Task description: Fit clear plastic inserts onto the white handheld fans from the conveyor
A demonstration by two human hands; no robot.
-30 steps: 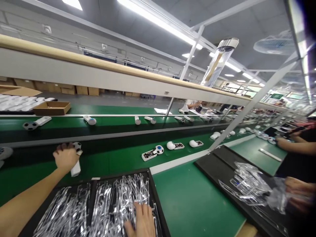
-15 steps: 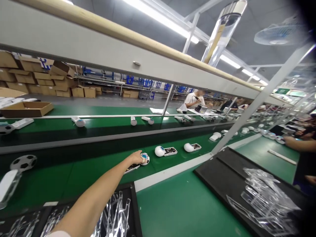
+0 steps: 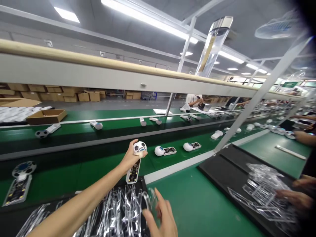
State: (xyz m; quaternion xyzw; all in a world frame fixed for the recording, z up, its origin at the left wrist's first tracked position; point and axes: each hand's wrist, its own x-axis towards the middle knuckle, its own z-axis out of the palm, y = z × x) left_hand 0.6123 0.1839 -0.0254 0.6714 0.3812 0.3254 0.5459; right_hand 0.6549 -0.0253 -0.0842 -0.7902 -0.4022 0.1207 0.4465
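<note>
My left hand (image 3: pixel 131 155) grips a device with a white-and-black soccer-ball head (image 3: pixel 140 148), raised over the near conveyor. Its long white body hangs below, exposing a dark circuit board (image 3: pixel 133 171) with yellow spots. At the bottom centre is my right hand (image 3: pixel 161 214), slightly blurred, thumb and forefinger around a clear curved plastic piece (image 3: pixel 149 199). Beside it, a black tray (image 3: pixel 145 185) holds many clear plastic strips (image 3: pixel 116 210). Another soccer-ball device (image 3: pixel 18 189) lies board-up on the belt at left.
Two more ball-headed devices (image 3: pixel 166 150) lie on the green near belt (image 3: pixel 74 172). A far belt carries similar ones. A slanted white post (image 3: pixel 259 95) stands at right beside a black tray (image 3: pixel 222 161) with clear plastic parts. A co-worker's hands (image 3: pixel 296 194) are at far right.
My left hand has lifted the soccer-ball device off the belt and turned it so its board faces me. My right hand has come into view with a clear plastic piece. The camera view has tilted up.
</note>
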